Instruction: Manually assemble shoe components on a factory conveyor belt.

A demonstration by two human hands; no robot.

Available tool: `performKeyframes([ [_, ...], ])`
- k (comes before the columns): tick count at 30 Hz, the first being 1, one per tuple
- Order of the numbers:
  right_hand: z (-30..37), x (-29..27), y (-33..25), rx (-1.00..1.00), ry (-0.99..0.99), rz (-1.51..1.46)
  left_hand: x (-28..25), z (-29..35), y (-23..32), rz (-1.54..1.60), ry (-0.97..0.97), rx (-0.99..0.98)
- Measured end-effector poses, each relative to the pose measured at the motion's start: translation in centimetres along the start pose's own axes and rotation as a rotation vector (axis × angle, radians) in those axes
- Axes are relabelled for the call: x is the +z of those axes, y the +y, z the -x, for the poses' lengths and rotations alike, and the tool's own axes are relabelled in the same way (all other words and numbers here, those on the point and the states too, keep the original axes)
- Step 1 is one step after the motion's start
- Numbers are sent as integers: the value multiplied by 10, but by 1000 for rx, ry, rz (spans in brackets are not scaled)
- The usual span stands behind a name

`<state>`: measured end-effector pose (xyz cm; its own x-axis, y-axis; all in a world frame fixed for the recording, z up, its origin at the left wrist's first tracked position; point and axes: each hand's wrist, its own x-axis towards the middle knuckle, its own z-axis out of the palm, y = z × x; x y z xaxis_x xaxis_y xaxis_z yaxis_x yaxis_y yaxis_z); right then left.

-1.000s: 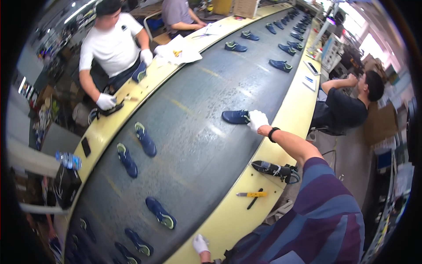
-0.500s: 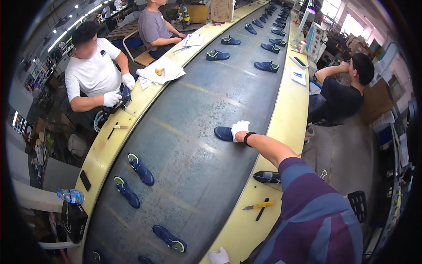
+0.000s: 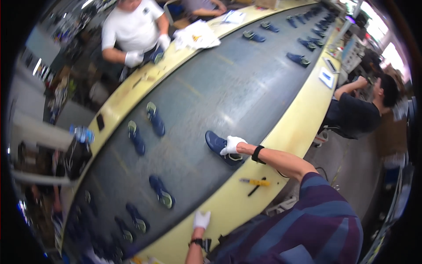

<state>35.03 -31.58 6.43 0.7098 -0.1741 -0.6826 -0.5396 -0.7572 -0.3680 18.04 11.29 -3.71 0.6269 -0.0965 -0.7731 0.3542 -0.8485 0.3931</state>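
My right hand (image 3: 233,145), in a white glove, grips a navy lace-up shoe (image 3: 215,141) around its opening. The shoe rests at the near right edge of the dark conveyor belt (image 3: 206,99), its toe pointing away to the left. Part of its collar and heel is covered by my hand. My left hand (image 3: 201,219), also gloved, is low over the cream side ledge (image 3: 228,204), fingers somewhat apart and holding nothing. Left of it on the belt lies another navy shoe (image 3: 161,192) with a pale green lining.
Two navy shoes (image 3: 155,119) lie at the belt's left side; several more line its far end. A yellow utility knife (image 3: 256,181) lies on the ledge beside a thin black tool. Across the belt, a person in white (image 3: 132,31) holds a shoe. Another person (image 3: 362,108) sits at right.
My right hand has drawn the shoe toward me, to the ledge side of the belt. My left hand has come further into view. The view has turned and shifted.
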Motion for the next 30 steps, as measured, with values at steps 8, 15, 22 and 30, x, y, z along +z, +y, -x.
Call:
performKeyframes([
  [8,132,175,3,-22,-101,-556,-18,89,154,-69,-58,374],
  [15,188,246,25,-111,-184,-343,36,88,72,-299,148,255],
  [22,224,229,-30,-444,19,-64,34,101,48,-259,148,236],
  [30,191,222,-52,-599,-28,280,37,89,48,-198,195,242],
])
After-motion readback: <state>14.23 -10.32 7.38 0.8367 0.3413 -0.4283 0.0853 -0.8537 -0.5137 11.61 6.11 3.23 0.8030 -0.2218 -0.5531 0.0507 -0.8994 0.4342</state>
